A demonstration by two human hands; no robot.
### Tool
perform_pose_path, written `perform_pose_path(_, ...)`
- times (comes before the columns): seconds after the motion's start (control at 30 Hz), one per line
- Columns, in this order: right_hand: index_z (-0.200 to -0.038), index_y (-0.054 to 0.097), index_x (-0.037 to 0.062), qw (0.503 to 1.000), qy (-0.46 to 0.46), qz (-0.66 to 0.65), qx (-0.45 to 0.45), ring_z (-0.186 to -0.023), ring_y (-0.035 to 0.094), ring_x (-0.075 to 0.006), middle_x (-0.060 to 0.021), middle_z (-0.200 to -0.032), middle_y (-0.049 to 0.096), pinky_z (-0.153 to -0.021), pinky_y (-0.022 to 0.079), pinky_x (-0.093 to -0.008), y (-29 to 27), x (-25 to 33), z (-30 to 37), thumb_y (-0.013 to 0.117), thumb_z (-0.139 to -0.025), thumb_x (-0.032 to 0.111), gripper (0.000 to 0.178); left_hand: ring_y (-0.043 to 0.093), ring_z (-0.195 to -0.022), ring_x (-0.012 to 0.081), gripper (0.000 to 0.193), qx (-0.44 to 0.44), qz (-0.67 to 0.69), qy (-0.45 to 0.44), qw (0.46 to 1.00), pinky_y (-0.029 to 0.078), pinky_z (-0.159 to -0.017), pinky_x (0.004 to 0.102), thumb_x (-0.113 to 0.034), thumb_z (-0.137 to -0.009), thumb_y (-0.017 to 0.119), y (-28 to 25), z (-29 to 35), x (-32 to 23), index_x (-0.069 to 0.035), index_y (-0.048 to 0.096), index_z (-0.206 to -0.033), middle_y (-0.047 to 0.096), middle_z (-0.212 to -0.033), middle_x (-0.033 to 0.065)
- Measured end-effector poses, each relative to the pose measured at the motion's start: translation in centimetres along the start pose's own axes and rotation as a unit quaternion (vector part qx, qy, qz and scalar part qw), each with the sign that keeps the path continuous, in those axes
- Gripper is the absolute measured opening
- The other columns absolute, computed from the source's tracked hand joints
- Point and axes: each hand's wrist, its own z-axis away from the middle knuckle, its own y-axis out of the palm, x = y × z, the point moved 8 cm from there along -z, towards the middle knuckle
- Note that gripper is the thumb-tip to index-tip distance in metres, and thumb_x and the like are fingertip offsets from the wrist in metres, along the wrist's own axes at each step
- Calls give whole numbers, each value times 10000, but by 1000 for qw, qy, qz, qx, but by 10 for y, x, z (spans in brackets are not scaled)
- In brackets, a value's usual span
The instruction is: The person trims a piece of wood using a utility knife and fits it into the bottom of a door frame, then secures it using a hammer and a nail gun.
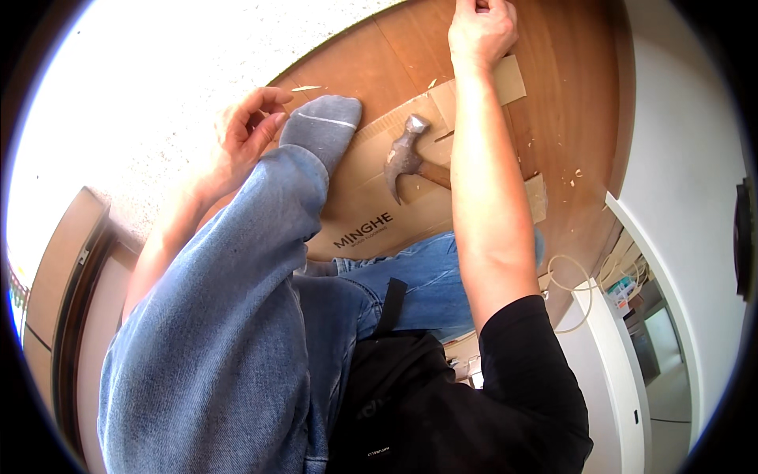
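Note:
My left hand (pixel 245 130) is beside my grey-socked foot (pixel 322 126), its fingers loosely curled with a gap between thumb and forefinger. Nothing shows in it. At the top edge my right hand (pixel 483 33) is closed, with its fingertips partly cut off; what it may grip cannot be made out. Between my arms a claw hammer (pixel 405 154) lies on flattened cardboard (pixel 359 197). Its wooden handle runs under my right forearm, which hides the rest. A thin dark mark or piece (pixel 444 137) shows on the cardboard beside the hammer head.
Pale wood shavings (pixel 306 88) are scattered over the brown wooden floor (pixel 568 103). Speckled white flooring (pixel 197 55) adjoins it at the left. A pale cord (pixel 588 296) loops near a white open cabinet (pixel 663 316) at the right. My bent jeans-clad leg (pixel 229 292) fills the lower left.

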Motion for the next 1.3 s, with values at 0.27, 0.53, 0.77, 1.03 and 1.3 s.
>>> perform_pose_path(0.27,-856,714,13,998,-43,-23,26,-847,676,-382,-168,-883,695,-780,544,-475,-8,12,-12,776,-921,186,195,650,-767,139,242,-16,-8,9,1000,560,-718,313,-88,-1049,641,-1,2,2,-38,662,-1285,733,-978,84)
perform_pose_path(0.53,-1107,706,66,995,32,81,58,-1098,647,-359,-137,-1091,703,-968,499,-512,-8,15,14,711,-956,239,229,683,-878,134,251,20,10,-19,1000,573,-833,317,-126,-1055,662,9,-1,-4,-10,673,-1277,744,-1005,78)
perform_pose_path(0.77,-1138,687,69,982,127,109,87,-1223,596,-375,-155,-1193,688,-1049,433,-584,1,16,2,665,-965,338,321,649,-775,140,222,26,18,2,1000,553,-731,319,-93,-1043,655,14,-1,-8,-26,688,-1253,738,-972,94)
perform_pose_path(1.03,-1076,669,75,987,69,130,68,-1187,605,-382,-159,-1164,684,-1003,436,-587,6,13,3,620,-999,342,282,675,-838,132,220,28,27,-1,999,565,-795,306,-98,-1040,671,15,-3,-1,-21,687,-1245,737,-967,79)
perform_pose_path(1.3,-1047,666,78,986,86,128,69,-1177,609,-379,-152,-1144,689,-998,434,-585,7,12,0,623,-985,341,273,657,-804,141,235,33,5,16,999,566,-768,325,-107,-1039,668,19,-8,-4,-45,689,-1265,738,-986,90)
